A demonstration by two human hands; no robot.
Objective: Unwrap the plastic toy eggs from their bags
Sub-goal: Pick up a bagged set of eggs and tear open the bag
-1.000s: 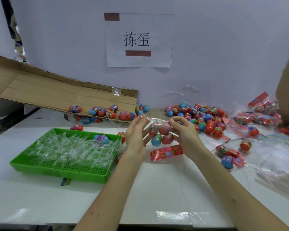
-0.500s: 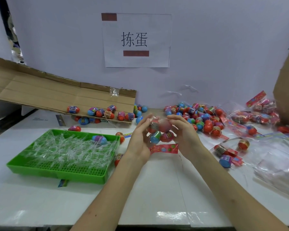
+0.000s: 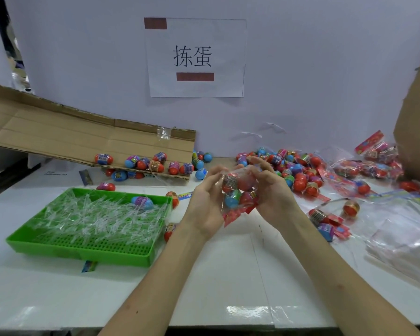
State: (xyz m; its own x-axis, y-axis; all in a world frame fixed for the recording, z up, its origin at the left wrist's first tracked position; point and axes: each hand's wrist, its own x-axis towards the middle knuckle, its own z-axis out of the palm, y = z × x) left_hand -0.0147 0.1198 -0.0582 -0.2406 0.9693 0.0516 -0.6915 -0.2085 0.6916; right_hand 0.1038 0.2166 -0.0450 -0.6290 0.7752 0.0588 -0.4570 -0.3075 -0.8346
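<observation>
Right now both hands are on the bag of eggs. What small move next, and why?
Probably pull the bag's top apart: the left hand and right hand pinch the clear bag at its upper edge, and the eggs are still inside it.

— What is the person wearing on the arms?

— Nothing is showing there: both forearms are running bare from the bottom edge up to the wrists, no sleeve reaching into view.

— And the hands?

— The left hand (image 3: 205, 209) and the right hand (image 3: 273, 192) are both going bare too (no gloves, rings, watch or bands showing). A few small dark specks are dotting the forearms, and the fingers are looking slender.
</observation>
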